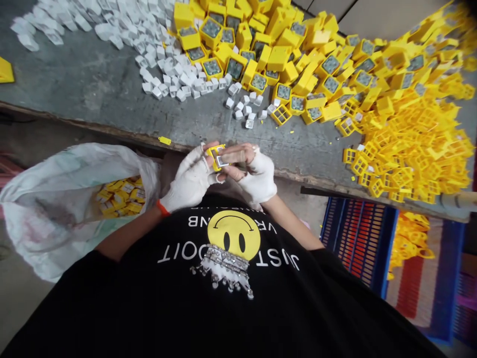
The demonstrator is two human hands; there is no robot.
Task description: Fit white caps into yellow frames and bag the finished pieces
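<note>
Fingerless white gloves cover both my hands, which meet at the table's front edge. My left hand [191,175] is closed on a small yellow plastic frame [212,155] with windows in it. From the other side, my right hand [256,171] pinches a small white square piece [222,161] with a grey inside, set against the frame. Fingers cover part of both pieces, so how far the white one sits in the frame is hidden. Just beyond the hands lie loose white square pieces [249,123] and an empty yellow window frame [281,114].
Yellow housings [279,58] with grey insides are heaped at the back of the grey table [93,89]. White pieces [164,54] spread left of them; yellow frames [413,144] pile up right. A plastic sack [48,199] holding yellow pieces is at left, blue crates [387,248] at right.
</note>
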